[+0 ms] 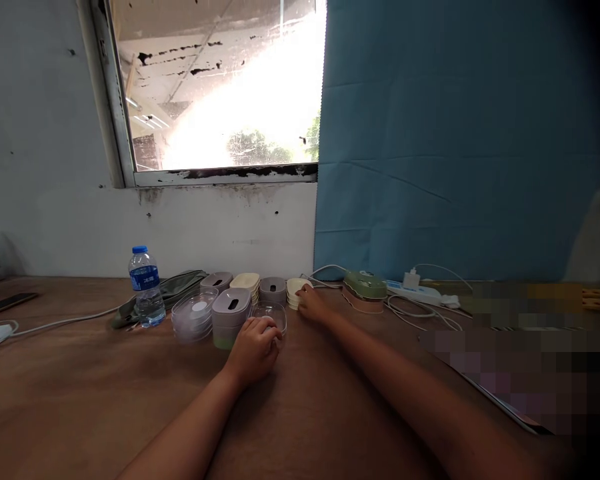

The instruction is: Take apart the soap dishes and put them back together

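Note:
My left hand (pixel 257 348) has curled fingers against the near edge of a clear plastic container (pixel 277 316), gripping it. Farther forward, my right hand (pixel 314 304) pinches the right rim of a stack of cream plastic trays (pixel 293 290). Just left of my left hand stands a stack of grey-mauve containers (pixel 226 315) with a dark slot on top and a green piece at the bottom. Several clear containers (pixel 193 320) are stacked beside it. Behind are another cream stack (pixel 246 283) and two more mauve containers, one at the back left (pixel 217 281) and one in the middle (pixel 273 289).
A water bottle (pixel 147 293) stands left, before a dark green pouch (pixel 180 289). Right of the stacks are green and peach containers (pixel 365 288), a power strip (pixel 420 292) and loose cables (pixel 443 320). A white wall with a window (pixel 220 87) rises behind the brown table (pixel 80 400).

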The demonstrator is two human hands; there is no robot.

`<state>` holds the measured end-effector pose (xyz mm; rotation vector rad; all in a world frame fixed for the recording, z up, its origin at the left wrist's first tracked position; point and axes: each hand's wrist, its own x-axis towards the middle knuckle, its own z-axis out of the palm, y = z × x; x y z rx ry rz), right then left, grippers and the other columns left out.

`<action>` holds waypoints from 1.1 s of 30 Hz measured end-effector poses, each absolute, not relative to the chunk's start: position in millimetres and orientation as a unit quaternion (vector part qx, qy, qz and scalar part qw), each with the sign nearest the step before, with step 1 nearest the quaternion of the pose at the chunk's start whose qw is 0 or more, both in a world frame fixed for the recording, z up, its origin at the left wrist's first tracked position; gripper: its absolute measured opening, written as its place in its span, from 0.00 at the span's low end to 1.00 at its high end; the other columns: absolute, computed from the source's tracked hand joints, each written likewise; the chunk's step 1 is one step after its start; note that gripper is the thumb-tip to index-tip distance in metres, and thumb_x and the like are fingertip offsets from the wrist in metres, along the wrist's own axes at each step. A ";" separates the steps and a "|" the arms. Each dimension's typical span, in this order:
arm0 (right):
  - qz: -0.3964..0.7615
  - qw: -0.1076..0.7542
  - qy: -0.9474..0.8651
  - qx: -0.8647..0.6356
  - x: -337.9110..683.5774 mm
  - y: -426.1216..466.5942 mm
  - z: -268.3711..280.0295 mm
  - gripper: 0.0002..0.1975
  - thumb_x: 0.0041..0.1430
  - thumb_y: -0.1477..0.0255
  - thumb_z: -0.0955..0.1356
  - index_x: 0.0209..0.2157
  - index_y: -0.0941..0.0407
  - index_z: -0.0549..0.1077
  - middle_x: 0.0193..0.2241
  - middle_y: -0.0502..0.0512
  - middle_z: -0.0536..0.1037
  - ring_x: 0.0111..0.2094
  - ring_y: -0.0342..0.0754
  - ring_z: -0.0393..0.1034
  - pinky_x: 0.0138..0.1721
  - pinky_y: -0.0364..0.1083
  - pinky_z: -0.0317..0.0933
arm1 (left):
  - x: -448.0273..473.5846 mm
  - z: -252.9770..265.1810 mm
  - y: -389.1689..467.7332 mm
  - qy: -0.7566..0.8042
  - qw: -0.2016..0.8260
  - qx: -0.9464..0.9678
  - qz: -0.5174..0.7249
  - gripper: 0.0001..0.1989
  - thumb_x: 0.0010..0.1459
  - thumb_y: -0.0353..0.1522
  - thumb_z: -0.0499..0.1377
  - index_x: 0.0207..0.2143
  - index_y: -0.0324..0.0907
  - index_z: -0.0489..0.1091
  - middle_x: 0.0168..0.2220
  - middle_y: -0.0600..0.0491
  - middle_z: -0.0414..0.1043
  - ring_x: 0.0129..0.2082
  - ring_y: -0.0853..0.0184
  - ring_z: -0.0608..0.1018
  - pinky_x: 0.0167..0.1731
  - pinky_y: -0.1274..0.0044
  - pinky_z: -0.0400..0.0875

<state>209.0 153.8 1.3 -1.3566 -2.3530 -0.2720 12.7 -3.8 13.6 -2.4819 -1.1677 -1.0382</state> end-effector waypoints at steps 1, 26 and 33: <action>-0.108 0.218 -0.841 -0.483 209.7 150.9 1.1 0.14 0.58 0.69 0.62 0.46 0.59 0.64 0.45 0.57 0.68 0.42 0.49 0.65 0.41 0.52 0.62 | 12.8 13.6 -3.7 -0.397 0.104 -0.841 -0.352 0.10 0.49 0.24 0.51 0.32 0.42 0.68 0.37 0.51 0.68 0.39 0.64 0.68 0.42 0.70 0.60; 0.000 0.609 -0.523 -0.596 343.0 123.9 4.6 0.35 0.43 0.57 0.66 0.51 0.58 0.52 0.52 0.66 0.58 0.54 0.62 0.52 0.50 0.57 0.50 | 10.8 11.3 -3.1 -0.395 0.099 -0.844 -0.349 0.10 0.48 0.23 0.50 0.31 0.42 0.67 0.37 0.51 0.68 0.39 0.64 0.69 0.42 0.71 0.61; 0.131 0.586 -0.595 -0.534 300.9 42.8 -8.4 0.32 0.44 0.57 0.67 0.49 0.53 0.53 0.51 0.61 0.61 0.51 0.56 0.59 0.48 0.52 0.58 | 10.7 19.5 -12.6 -0.359 0.072 -0.859 -0.358 0.13 0.48 0.25 0.51 0.38 0.43 0.66 0.40 0.49 0.67 0.42 0.63 0.68 0.45 0.69 0.61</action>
